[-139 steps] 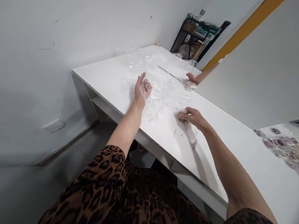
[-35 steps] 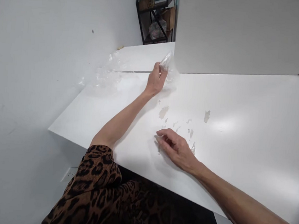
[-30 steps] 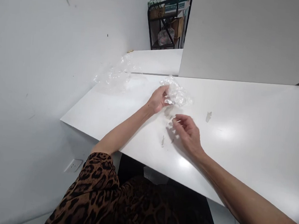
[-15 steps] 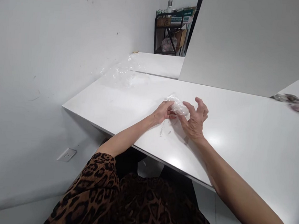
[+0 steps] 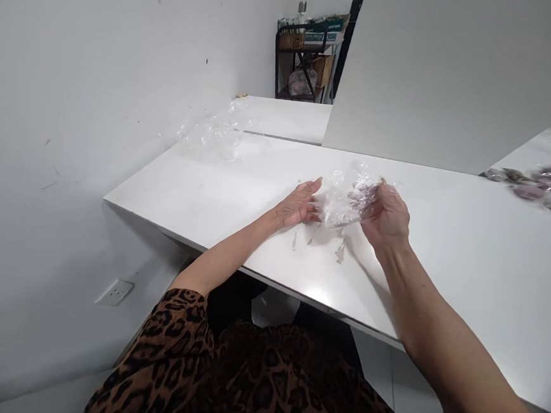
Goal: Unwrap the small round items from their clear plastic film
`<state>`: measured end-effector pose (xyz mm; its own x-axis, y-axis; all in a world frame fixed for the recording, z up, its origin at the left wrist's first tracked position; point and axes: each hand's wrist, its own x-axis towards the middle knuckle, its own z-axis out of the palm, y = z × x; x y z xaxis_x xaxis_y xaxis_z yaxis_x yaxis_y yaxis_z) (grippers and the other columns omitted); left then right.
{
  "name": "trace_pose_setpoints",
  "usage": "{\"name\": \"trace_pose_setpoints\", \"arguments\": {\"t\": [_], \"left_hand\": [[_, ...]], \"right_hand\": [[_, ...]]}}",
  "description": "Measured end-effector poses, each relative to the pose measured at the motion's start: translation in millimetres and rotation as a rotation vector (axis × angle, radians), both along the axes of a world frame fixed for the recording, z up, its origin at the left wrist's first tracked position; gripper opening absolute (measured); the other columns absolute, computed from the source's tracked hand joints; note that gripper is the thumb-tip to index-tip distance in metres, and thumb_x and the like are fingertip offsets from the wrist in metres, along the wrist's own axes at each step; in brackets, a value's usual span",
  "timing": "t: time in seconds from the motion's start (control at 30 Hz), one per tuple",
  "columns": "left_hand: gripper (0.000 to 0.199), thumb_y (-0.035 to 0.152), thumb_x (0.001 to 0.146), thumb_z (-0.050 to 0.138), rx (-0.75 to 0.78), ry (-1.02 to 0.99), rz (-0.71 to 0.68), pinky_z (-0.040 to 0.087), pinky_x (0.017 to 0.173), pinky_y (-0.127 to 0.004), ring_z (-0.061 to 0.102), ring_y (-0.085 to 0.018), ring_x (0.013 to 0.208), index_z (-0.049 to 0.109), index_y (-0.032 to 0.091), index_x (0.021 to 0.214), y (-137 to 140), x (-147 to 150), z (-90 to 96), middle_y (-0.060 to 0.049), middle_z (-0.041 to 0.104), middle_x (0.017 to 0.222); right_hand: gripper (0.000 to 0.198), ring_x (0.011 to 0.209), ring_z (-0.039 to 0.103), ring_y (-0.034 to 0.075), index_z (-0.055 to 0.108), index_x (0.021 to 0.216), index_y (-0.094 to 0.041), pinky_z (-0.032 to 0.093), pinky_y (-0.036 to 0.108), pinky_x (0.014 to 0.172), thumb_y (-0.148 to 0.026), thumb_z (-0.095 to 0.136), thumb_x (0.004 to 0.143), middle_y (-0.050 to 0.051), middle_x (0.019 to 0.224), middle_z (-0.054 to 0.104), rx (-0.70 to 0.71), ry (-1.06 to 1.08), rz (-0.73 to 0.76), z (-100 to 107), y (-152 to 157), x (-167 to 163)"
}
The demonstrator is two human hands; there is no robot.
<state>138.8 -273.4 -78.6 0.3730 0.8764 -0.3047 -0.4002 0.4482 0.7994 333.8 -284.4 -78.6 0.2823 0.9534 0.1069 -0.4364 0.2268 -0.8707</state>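
Observation:
A crumpled clear plastic bag (image 5: 345, 205) is held just above the white table, and its right part spreads upward, see-through. My right hand (image 5: 389, 215) pinches it at the right edge between thumb and fingers; some of those fingers show through the film. My left hand (image 5: 301, 205) is at the bag's left side, thumb raised and fingers apart. Its fingertips are close to the plastic, and whether they touch it I cannot tell. Whitish contents seem bunched in the bag's lower left, too blurred to name.
More loose clear plastic film (image 5: 217, 132) lies on the white table (image 5: 465, 272) by the left wall. A grey upright panel (image 5: 448, 74) stands along the far edge. Wrapped pinkish items (image 5: 544, 186) are at the far right. Behind stands a black shelf rack (image 5: 299, 52) with boxes.
My right hand has closed on the plastic and moved right, spreading the film out wider. My left hand's fingers have opened from their hold. The view has shifted slightly right.

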Motion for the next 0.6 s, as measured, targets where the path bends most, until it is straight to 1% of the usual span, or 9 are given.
{"name": "trace_pose_setpoints", "arguments": {"t": [0.1, 0.2, 0.23, 0.3, 0.37, 0.43, 0.5, 0.53, 0.6], "left_hand": [[0.092, 0.066, 0.076, 0.085, 0.12, 0.08, -0.081, 0.064, 0.073, -0.036, 0.07, -0.018, 0.076, 0.045, 0.03, 0.151, 0.9, -4.3, -3.8, -0.007, 0.07, 0.108], [0.086, 0.065, 0.078, 0.083, 0.3, 0.161, -0.206, 0.061, 0.095, -0.044, 0.072, -0.025, 0.108, 0.051, 0.034, 0.152, -1.0, -6.1, -2.9, -0.012, 0.068, 0.13], [0.083, 0.066, 0.078, 0.083, 0.369, 0.192, -0.252, 0.058, 0.103, -0.048, 0.069, -0.029, 0.121, 0.055, 0.033, 0.149, -2.0, -6.0, -2.5, -0.013, 0.066, 0.137], [0.083, 0.066, 0.072, 0.087, 0.505, 0.303, -0.29, 0.049, 0.116, -0.055, 0.054, -0.035, 0.143, 0.061, 0.033, 0.144, -3.9, -4.9, -3.8, -0.014, 0.056, 0.152], [0.091, 0.064, 0.061, 0.095, 0.636, 0.475, -0.222, 0.037, 0.125, -0.061, 0.034, -0.04, 0.159, 0.063, 0.034, 0.141, -5.2, -2.2, -8.8, -0.012, 0.039, 0.168], [0.091, 0.061, 0.057, 0.097, 0.757, 0.629, -0.102, 0.025, 0.131, -0.061, 0.015, -0.04, 0.165, 0.065, 0.032, 0.137, -5.8, 1.5, -15.6, -0.01, 0.021, 0.176], [0.073, 0.06, 0.067, 0.093, 0.858, 0.724, 0.023, 0.019, 0.133, -0.058, 0.008, -0.037, 0.167, 0.067, 0.027, 0.127, -6.0, 4.6, -20.0, -0.009, 0.011, 0.179], [0.061, 0.058, 0.073, 0.089, 0.895, 0.764, 0.086, 0.019, 0.133, -0.058, 0.008, -0.036, 0.167, 0.068, 0.025, 0.12, -6.2, 5.4, -20.3, -0.01, 0.01, 0.179], [0.04, 0.05, 0.084, 0.081, 0.937, 0.849, 0.202, 0.023, 0.132, -0.058, 0.014, -0.034, 0.166, 0.067, 0.024, 0.109, -7.0, 4.9, -16.7, -0.01, 0.015, 0.178]], "right_hand": [[0.028, 0.081, 0.07, 0.017, 0.062, 0.087, -0.025, 0.059, 0.029, 0.065, -0.043, 0.082, 0.079, -0.002, 0.078, 0.064, 0.005, 0.033, 0.032, 1.4, 1.0, 4.4], [0.03, 0.085, 0.072, 0.019, 0.062, 0.087, -0.025, 0.06, 0.032, 0.066, -0.046, 0.083, 0.078, -0.001, 0.082, 0.067, -0.016, 0.014, 0.105, 1.7, -0.5, 2.9], [0.031, 0.086, 0.072, 0.02, 0.062, 0.086, -0.025, 0.06, 0.033, 0.067, -0.048, 0.082, 0.079, 0.0, 0.083, 0.067, -0.02, 0.0, 0.119, 1.7, -0.7, 2.2], [0.032, 0.087, 0.072, 0.021, 0.06, 0.084, -0.026, 0.06, 0.035, 0.068, -0.052, 0.079, 0.081, 0.001, 0.083, 0.068, -0.016, -0.014, 0.116, 1.9, -0.4, 1.3], [0.033, 0.088, 0.072, 0.021, 0.059, 0.083, -0.026, 0.06, 0.035, 0.069, -0.054, 0.078, 0.082, 0.001, 0.084, 0.069, 0.001, -0.006, 0.09, 2.0, 0.7, 1.3], [0.036, 0.084, 0.071, 0.02, 0.059, 0.084, -0.026, 0.06, 0.034, 0.068, -0.056, 0.079, 0.081, 0.0, 0.083, 0.068, 0.001, 0.008, 0.08, 1.8, 1.6, 1.4], [0.04, 0.078, 0.069, 0.018, 0.06, 0.087, -0.026, 0.058, 0.032, 0.066, -0.059, 0.08, 0.079, 0.0, 0.082, 0.068, -0.035, 0.001, 0.099, 0.7, 1.9, 1.3], [0.043, 0.075, 0.068, 0.017, 0.061, 0.089, -0.025, 0.057, 0.031, 0.065, -0.061, 0.081, 0.078, 0.0, 0.082, 0.068, -0.061, -0.015, 0.106, -0.3, 2.0, 1.5], [0.045, 0.074, 0.067, 0.016, 0.062, 0.092, -0.025, 0.055, 0.029, 0.065, -0.061, 0.082, 0.076, 0.0, 0.084, 0.069, -0.107, -0.065, 0.08, -3.5, 2.7, 3.1]]}}
